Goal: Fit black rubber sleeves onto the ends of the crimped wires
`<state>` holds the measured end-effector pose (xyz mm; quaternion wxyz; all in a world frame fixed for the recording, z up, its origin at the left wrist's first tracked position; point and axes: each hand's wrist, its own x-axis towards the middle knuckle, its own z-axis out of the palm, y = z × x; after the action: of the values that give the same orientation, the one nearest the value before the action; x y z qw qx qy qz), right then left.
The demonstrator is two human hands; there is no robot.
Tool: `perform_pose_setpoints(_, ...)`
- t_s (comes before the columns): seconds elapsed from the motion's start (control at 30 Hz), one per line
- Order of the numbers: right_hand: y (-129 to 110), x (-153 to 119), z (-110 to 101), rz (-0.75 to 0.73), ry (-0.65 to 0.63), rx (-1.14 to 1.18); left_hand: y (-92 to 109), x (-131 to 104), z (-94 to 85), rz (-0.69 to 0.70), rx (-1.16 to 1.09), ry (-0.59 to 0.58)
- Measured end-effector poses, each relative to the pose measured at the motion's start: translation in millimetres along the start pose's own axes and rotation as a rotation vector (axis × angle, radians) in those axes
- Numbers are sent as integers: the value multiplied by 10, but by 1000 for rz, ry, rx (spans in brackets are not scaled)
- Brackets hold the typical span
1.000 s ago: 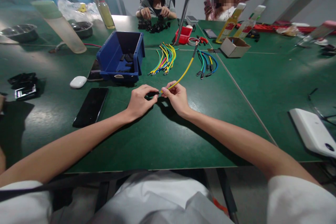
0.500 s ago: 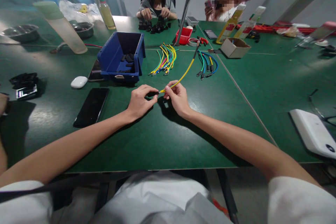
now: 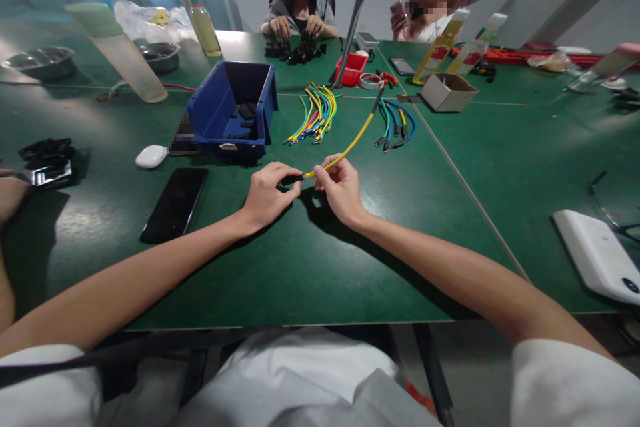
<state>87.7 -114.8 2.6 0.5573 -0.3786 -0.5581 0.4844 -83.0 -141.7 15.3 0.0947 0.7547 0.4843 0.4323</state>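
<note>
Between thumb and fingers, my left hand [image 3: 270, 195] pinches a small black sleeve [image 3: 292, 179], which meets the near end of a yellow cable [image 3: 356, 139]. My right hand [image 3: 341, 191] is closed on that cable just beside the sleeve. From there the cable curves up and away to a dark far end. Beyond my hands lies a bundle of yellow and green cables [image 3: 320, 110] with metal ends. To its right is a smaller group of blue and green cables [image 3: 411, 121] with black ends. A blue bin [image 3: 230, 147] holds several black pieces.
A black phone [image 3: 175, 205] and a white earbud case [image 3: 151, 157] lie left of my hands. A metal pole [image 3: 356, 13] rises behind the cables, near a red box [image 3: 351, 70] and a cardboard box [image 3: 447, 95]. A white device [image 3: 595, 253] sits at right. Two people are across the table.
The cable's near end sits closer against the black sleeve, and its far end has swung slightly right. At the left edge, another person's hand has moved further into view.
</note>
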Motion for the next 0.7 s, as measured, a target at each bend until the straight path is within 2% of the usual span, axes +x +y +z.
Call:
perform_pose_setpoints(0.43,1,-12,-12,-35,-8,-75,4,4,-1,-5,-30,7)
perform_pose_setpoints(0.7,8,-12,-6,-40,-25,-26,19,1,-9,18,-26,6)
